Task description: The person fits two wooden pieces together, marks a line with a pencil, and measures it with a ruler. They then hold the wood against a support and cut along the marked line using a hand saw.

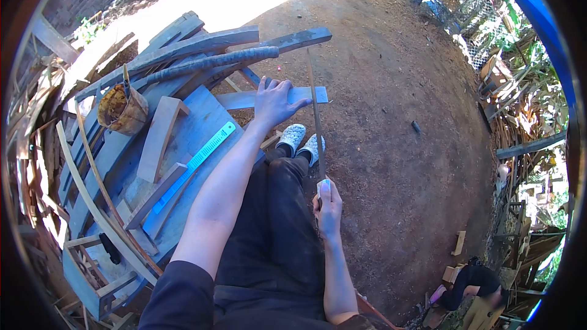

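Observation:
My left hand point(273, 101) presses flat on a pale blue plank point(244, 99) that juts off the edge of a blue workbench point(202, 116). My right hand point(329, 204) grips the handle of a long thin saw point(315, 110), whose blade runs away from me and crosses the plank just right of my left fingers. My legs in dark trousers and pale shoes point(301, 140) stand below the plank.
On the bench lie a green ruler point(195, 162), a wooden block point(158, 137), a brown pot point(122, 110), thin curved strips and several dark planks. Bare dirt ground lies to the right. Another person point(474, 284) crouches at lower right near small wood blocks.

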`<action>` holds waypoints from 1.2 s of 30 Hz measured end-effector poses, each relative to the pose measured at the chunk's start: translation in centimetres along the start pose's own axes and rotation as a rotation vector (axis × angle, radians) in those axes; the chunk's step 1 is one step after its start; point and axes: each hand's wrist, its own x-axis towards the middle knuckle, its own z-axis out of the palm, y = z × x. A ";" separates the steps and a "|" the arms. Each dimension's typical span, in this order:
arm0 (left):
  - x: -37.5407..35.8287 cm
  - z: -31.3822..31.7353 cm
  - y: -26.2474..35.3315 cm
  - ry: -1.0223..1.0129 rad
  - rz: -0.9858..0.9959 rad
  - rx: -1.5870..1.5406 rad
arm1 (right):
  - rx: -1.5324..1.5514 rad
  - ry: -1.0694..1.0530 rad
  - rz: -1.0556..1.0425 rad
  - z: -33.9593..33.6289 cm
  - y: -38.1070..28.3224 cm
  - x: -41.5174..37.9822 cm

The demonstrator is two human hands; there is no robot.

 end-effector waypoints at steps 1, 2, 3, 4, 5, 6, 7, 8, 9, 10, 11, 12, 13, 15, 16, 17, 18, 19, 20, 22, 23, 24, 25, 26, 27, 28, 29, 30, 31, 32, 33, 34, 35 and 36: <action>0.0 0.0 0.1 0.001 -0.001 -0.003 | -0.005 0.014 -0.015 0.3 0.4 -0.1; 0.0 0.1 0.1 0.001 -0.003 -0.004 | -0.009 0.028 -0.031 0.5 0.8 -0.3; 0.0 0.1 0.1 0.002 -0.007 -0.004 | -0.010 0.026 -0.032 0.3 1.0 -0.6; 0.0 0.0 0.0 0.002 -0.013 -0.004 | -0.006 0.035 -0.025 0.2 0.8 -1.3; 0.1 -0.1 -0.1 -0.011 -0.003 0.002 | -0.002 0.047 -0.015 0.2 0.5 -1.8; 0.1 -0.1 -0.1 -0.026 0.010 0.006 | -0.005 0.049 -0.011 -0.1 0.1 -2.0; 0.0 -0.1 0.1 -0.029 0.013 0.004 | -0.020 0.030 0.009 -0.4 -0.3 -2.2; 0.1 -0.1 0.0 -0.023 0.012 0.005 | -0.034 0.009 0.024 -0.5 -0.6 -2.2; 0.1 0.0 0.0 -0.017 0.006 0.006 | -0.034 0.009 0.023 -0.5 -0.7 -2.6; 0.0 -0.1 0.0 -0.016 0.002 0.006 | -0.028 0.027 0.006 -0.5 -0.5 -3.4; 0.0 -0.2 0.1 -0.014 -0.008 0.001 | -0.023 0.044 -0.013 -0.6 -0.6 -4.1; 0.0 -0.3 0.2 -0.014 -0.016 -0.003 | -0.024 0.041 -0.012 -0.9 -0.7 -4.7; 0.0 -0.4 0.1 -0.015 -0.016 -0.002 | -0.035 0.039 0.031 -1.1 -1.4 -5.5; 0.0 -0.4 0.2 -0.020 0.001 -0.003 | -0.046 0.046 0.080 -1.5 -2.7 -6.3; -0.1 -0.3 0.2 -0.025 0.006 -0.006 | -0.058 0.040 0.103 -1.5 -3.3 -6.4; 0.0 -0.3 0.2 -0.012 0.013 0.001 | -0.070 0.030 0.121 -1.5 -3.7 -6.1; -0.1 -0.3 0.1 0.002 0.014 0.007 | -0.071 0.029 0.119 -1.4 -4.0 -5.8; -0.2 -0.2 0.0 0.002 0.012 0.004 | -0.074 0.020 0.113 -1.5 -4.2 -5.6; 0.0 -0.2 -0.1 -0.011 0.014 0.001 | -0.075 0.014 0.106 -1.5 -4.5 -5.3; 0.2 0.0 -0.2 -0.021 0.018 -0.003 | -0.086 0.016 0.127 -1.2 -5.3 -4.5; 0.2 0.1 -0.3 -0.007 0.009 -0.005 | -0.093 0.013 0.149 -1.0 -5.5 -4.2; 0.3 0.2 -0.4 0.008 -0.001 -0.006 | -0.094 0.010 0.145 -0.9 -5.4 -4.1; 0.2 -0.1 -0.4 0.008 -0.001 -0.008 | -0.081 0.010 0.122 -1.0 -5.1 -4.0; 0.2 -0.2 -0.3 -0.015 0.017 -0.001 | -0.070 0.011 0.099 -1.2 -4.7 -3.9; 0.2 -0.3 -0.3 -0.037 0.037 0.006 | -0.072 0.015 0.098 -1.4 -4.2 -3.5; 0.1 -0.3 -0.1 -0.039 0.040 0.005 | -0.089 0.010 0.087 -1.5 -3.7 -2.6; 0.0 -0.4 0.0 -0.041 0.040 0.001 | -0.104 0.003 0.074 -1.4 -3.4 -1.8; 0.0 -0.5 -0.1 -0.041 0.037 -0.002 | -0.101 0.002 0.070 -1.1 -3.1 -0.9; 0.0 -0.5 -0.1 -0.040 0.037 -0.002 | -0.110 0.017 0.037 -0.7 -2.9 -0.2; 0.1 -0.5 -0.1 -0.054 0.018 -0.005 | -0.118 0.031 0.002 -0.4 -2.9 0.2; 0.3 -0.4 -0.2 -0.066 -0.003 -0.008 | -0.124 0.031 -0.007 -0.4 -2.9 0.2; 0.2 -0.4 -0.1 -0.066 -0.005 -0.010 | -0.128 0.030 -0.006 -0.5 -2.9 0.2; 0.1 -0.3 -0.1 -0.047 0.008 -0.008 | -0.123 0.030 0.009 -0.5 -2.8 0.0; 0.2 -0.3 -0.1 -0.025 0.022 -0.003 | -0.115 0.028 0.021 -0.5 -2.8 0.0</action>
